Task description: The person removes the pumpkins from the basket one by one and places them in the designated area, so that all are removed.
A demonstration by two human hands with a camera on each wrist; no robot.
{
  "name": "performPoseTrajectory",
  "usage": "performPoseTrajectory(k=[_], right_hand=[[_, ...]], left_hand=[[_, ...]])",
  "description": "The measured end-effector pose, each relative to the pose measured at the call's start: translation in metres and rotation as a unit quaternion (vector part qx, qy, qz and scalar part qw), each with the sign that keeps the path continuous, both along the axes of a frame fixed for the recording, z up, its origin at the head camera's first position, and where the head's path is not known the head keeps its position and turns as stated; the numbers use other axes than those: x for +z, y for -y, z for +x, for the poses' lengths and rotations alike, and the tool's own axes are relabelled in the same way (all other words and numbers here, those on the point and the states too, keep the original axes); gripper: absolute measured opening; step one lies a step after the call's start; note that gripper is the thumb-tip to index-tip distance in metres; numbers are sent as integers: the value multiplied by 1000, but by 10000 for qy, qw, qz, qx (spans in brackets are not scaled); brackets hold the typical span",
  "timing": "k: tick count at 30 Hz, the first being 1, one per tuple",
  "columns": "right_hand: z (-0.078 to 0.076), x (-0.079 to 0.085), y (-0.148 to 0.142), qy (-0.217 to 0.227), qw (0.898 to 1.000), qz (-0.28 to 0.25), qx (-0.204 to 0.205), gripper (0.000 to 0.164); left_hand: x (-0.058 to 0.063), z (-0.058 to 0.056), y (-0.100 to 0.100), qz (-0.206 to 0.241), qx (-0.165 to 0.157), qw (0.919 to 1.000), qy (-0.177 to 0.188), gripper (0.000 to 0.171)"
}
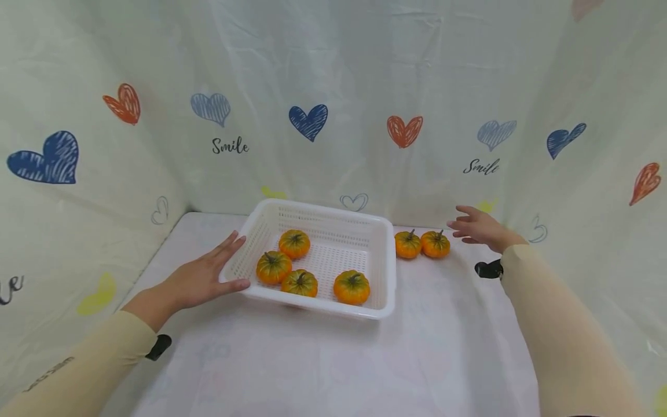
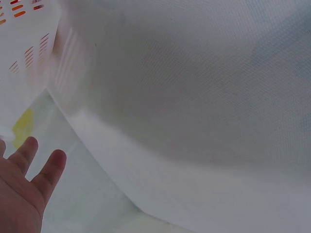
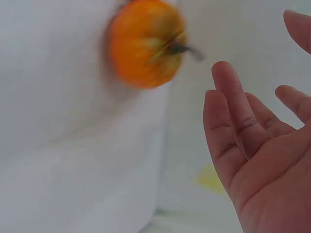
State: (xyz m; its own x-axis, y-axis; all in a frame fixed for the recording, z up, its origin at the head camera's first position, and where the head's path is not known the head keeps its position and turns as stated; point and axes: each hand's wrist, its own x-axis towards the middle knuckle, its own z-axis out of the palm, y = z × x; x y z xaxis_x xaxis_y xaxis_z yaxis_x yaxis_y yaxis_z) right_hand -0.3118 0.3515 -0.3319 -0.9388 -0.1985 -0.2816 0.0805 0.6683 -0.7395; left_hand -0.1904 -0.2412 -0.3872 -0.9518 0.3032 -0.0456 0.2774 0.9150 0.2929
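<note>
A white plastic basket (image 1: 389, 266) with slotted walls stands on the table, and several small orange-green pumpkins (image 1: 351, 288) lie inside it. My left hand (image 1: 200, 278) is at the basket's left end, fingers spread and fairly straight, the thumb by the front left corner. In the left wrist view, part of that hand (image 2: 24, 187) shows below the basket wall (image 2: 24, 53); firm contact is unclear. Two more pumpkins sit side by side just right of the basket, the outer pumpkin (image 1: 435, 244) nearest my right hand (image 1: 482, 227). That hand hovers beside it with loosely extended fingers, holding nothing.
A white cloth (image 1: 333, 365) covers the table. Behind and at both sides hang pale curtains (image 1: 354, 69) printed with hearts and "Smile". The basket's back edge and the two outside pumpkins are close to the rear curtain.
</note>
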Motion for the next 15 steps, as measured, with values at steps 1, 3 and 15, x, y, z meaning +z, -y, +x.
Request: performPoseTrajectory(k=[1, 3, 15], right_hand=[[-2, 8, 8, -89, 9999, -4, 64, 84], [-8, 22, 26, -206, 9995, 45, 231, 81], [-29, 43, 165, -252, 9846, -24, 1730, 71]], left_hand=[[0, 0, 1, 2, 2, 10000, 7, 103], [0, 1, 2, 3, 6, 10000, 18, 103], [-2, -1, 3, 99, 33, 9999, 41, 104]])
